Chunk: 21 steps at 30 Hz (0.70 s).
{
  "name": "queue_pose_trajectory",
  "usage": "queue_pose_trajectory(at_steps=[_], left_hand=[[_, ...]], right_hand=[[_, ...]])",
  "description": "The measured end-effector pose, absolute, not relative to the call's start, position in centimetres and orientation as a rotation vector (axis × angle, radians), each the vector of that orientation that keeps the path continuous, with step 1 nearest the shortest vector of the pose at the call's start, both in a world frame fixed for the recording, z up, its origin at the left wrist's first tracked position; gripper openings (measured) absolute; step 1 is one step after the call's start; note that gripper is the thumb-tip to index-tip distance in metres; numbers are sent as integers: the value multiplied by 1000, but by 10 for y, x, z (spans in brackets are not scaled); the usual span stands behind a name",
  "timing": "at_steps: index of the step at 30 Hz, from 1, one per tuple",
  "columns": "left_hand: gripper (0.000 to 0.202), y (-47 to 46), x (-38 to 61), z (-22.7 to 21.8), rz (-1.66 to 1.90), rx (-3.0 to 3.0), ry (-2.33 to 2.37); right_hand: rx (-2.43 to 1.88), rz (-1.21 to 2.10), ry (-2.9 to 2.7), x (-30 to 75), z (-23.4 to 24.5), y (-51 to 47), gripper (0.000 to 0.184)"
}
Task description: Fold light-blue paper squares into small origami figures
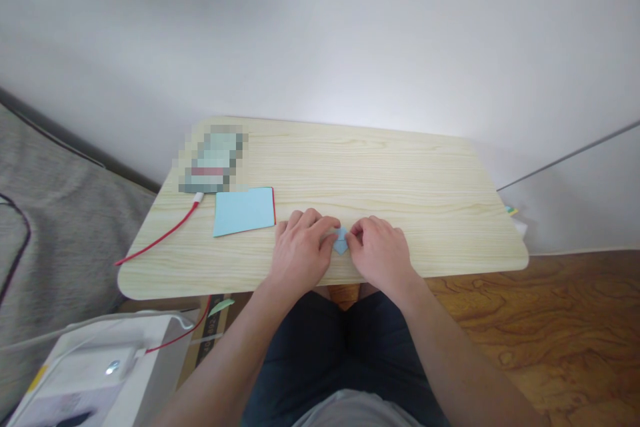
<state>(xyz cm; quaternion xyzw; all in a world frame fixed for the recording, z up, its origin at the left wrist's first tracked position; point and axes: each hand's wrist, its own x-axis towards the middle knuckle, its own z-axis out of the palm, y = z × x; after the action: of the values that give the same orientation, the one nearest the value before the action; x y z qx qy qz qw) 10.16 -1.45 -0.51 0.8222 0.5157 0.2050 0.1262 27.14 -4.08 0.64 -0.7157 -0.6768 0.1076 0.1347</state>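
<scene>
A small folded piece of light blue paper [341, 241] lies near the front edge of a pale wooden table [400, 173]. My left hand [300, 250] presses on its left side with curled fingers. My right hand [380, 250] pinches its right side. Most of the paper is hidden under my fingers; only a small pointed part shows between them. A stack of square paper sheets [244, 211], light blue on top with a red edge, lies just left of my left hand.
A blurred-out flat object [213, 159] sits at the table's back left, with a red cable [160, 237] running off the left edge to a white box [95, 367] below. Grey fabric [60, 227] is at left, wooden floor [550, 320] at right, white wall behind.
</scene>
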Motion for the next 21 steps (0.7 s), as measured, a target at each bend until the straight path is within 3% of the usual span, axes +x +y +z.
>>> queue_pose_trajectory(at_steps=[12,21], left_hand=[[21,-13,93,-8,624,2400,1456],[22,-11,91,-9,639,2415,1458]], right_hand=[[-1906,467,-1860,284,0,-48,4],[-1998,230,-1862,269,-3,-51,16]])
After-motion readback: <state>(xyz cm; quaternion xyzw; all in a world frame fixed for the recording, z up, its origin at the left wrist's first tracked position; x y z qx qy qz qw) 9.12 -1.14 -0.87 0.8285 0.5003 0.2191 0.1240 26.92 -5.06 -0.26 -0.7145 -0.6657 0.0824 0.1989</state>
